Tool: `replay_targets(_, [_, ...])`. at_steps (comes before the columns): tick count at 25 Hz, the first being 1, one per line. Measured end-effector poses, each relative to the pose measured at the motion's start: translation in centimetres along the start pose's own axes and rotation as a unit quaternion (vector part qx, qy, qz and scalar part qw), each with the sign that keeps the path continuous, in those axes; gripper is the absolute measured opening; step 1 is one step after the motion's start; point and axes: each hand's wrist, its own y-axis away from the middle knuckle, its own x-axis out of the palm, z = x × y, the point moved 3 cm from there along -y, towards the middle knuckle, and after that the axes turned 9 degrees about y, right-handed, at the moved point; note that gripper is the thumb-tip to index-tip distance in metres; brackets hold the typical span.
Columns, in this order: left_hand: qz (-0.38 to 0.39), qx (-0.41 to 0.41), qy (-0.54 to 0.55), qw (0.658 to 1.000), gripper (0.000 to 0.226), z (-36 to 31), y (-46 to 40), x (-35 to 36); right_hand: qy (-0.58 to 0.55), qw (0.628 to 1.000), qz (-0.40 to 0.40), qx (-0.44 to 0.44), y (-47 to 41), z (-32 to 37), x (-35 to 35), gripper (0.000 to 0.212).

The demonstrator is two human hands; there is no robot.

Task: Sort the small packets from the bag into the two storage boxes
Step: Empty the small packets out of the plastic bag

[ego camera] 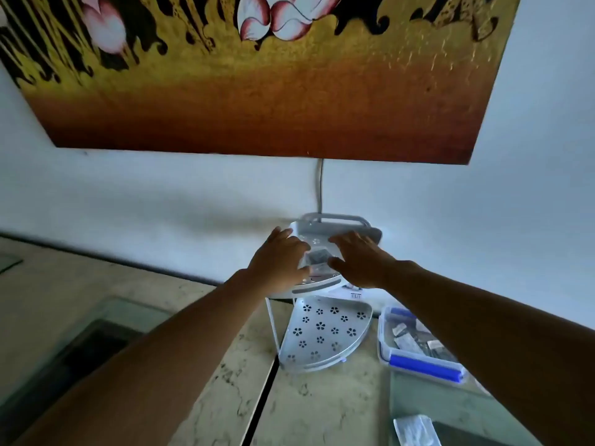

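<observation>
Both arms reach forward to the top tier of a white two-tier corner rack [322, 283] against the wall. My left hand [280, 262] and my right hand [362, 260] close from either side on a small clear container [317, 256] with dark contents, which rests on that tier. Whether it is a box or a bag is hard to tell. A clear storage box with blue clips [418, 365] stands on the table at the right, with several small silvery packets [407, 341] inside. My right forearm covers part of it.
The rack's lower tier [325, 333] has flower-shaped holes and holds nothing. A clear plastic packet bag [417, 429] lies at the bottom edge on a glass panel. A large painting [273, 91] hangs on the wall above, with a cable [319, 188] running down to the rack.
</observation>
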Motion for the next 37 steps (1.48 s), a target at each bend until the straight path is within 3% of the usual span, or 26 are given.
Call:
replay_targets(4, [0.027, 0.015, 0.075, 0.997, 0.032, 1.0, -0.9, 1.1, -0.048, 0.999, 0.014, 0.004, -1.5, -0.1, 1.5, 0.028])
replay_targets(9, [0.067, 0.006, 0.135, 0.989, 0.017, 1.9, -1.7, 2.1, -0.062, 0.998, 0.009, 0.026, -2.5, -0.3, 2.5, 0.036])
replay_targets(13, [0.034, -0.008, 0.15, 0.988, 0.024, 1.7, -1.7, 2.5, -0.116, 0.992, -0.025, 0.044, -2.5, -0.4, 2.5, 0.021])
replay_targets(19, [-0.044, -0.008, 0.24, 0.97, 0.021, -1.3, -1.4, -1.4, -0.173, 0.978, -0.109, 0.048, 0.4, -0.5, -1.6, 0.023])
replay_targets(25, [-0.002, -0.004, 0.296, 0.955, 0.032, -8.0, 1.4, -5.6, -0.142, 0.98, -0.14, 0.006, 8.7, -0.6, -7.6, 0.023])
replay_targets(30, [0.026, -0.016, 0.381, 0.924, 0.036, -14.5, 5.7, -6.6, -0.117, 0.986, -0.113, 0.021, 16.8, -0.6, -10.9, 0.011])
replay_targets(33, [0.031, -0.013, 0.411, 0.911, 0.041, -17.6, 8.6, -6.7, -0.099, 0.99, -0.1, 0.019, 22.0, 0.1, -12.0, 0.017])
replay_targets(37, [0.01, 0.018, 0.479, 0.878, 0.015, -20.4, 12.2, -5.2, -0.133, 0.985, -0.096, 0.056, 27.1, 0.1, -11.9, 0.02])
